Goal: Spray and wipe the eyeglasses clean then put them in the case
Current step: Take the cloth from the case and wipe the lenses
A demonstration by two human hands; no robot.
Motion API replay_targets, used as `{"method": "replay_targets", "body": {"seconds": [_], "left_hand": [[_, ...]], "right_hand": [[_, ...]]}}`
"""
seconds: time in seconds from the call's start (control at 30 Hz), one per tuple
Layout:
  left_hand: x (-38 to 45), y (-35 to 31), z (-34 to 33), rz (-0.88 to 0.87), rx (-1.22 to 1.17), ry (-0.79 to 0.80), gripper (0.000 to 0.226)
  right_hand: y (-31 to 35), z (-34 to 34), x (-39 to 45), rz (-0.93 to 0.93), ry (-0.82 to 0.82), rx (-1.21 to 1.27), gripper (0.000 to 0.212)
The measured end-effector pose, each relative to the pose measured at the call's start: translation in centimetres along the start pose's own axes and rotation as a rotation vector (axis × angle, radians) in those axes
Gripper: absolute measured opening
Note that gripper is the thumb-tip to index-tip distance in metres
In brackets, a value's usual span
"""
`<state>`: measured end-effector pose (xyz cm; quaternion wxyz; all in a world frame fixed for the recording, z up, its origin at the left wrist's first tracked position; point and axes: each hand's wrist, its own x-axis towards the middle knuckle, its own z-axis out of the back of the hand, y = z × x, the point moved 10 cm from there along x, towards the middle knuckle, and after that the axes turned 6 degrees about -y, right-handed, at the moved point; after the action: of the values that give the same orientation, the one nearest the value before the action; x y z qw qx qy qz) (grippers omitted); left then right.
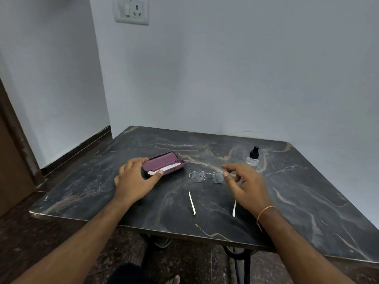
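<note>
Your left hand (pixel 137 178) rests on the near-left end of the maroon eyeglass case (pixel 164 163), fingers curved over its far edge and the thumb lying along the front, touching the white cloth (pixel 164 169) that shows in the gap of the partly open lid. The case lies flat on the dark marbled table (pixel 307 201), left of centre.

Your right hand (pixel 245 185) hovers at the right side of the eyeglasses (pixel 207 176), fingers spread and loosely bent, thumb tip close to the right lens — whether it touches the frame or only hangs just over it, you cannot tell from this view, and the hand is a little blurred. Nothing is clearly held in it. A thin orange thread circles that wrist.

The eyeglasses sit on the table between your two hands, just right of the case, lenses standing toward the wall and both temple arms opened out toward you. The lenses carry small specks or droplets. The right temple arm runs partly under your right hand; its pale tip shows nearer the table edge.

The spray bottle (pixel 253 157) — clear body, black nozzle — stands upright behind your right hand, further toward the wall and apart from the glasses.

A switch-and-socket plate (pixel 132 10) is on the wall above.
</note>
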<state>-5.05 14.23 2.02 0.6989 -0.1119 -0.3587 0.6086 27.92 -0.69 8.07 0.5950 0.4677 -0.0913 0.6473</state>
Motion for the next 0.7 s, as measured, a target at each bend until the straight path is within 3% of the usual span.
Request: {"method": "replay_targets", "body": {"seconds": [0.33,0.47,0.7], "left_hand": [[0.2,-0.1,-1.0,-0.037,0.048,0.073,0.070],[0.1,-0.2,-1.0,-0.046,0.043,0.064,0.068],[0.4,0.1,-1.0,-0.037,0.034,0.048,0.068]], "right_hand": [[7.7,-10.1,6.4,0.138,0.347,-0.260,0.027],[8.9,-13.6,8.0,0.084,0.434,-0.502,0.038],[8.5,-18.3,8.8,-0.082,0.624,-0.580,0.039]]}}
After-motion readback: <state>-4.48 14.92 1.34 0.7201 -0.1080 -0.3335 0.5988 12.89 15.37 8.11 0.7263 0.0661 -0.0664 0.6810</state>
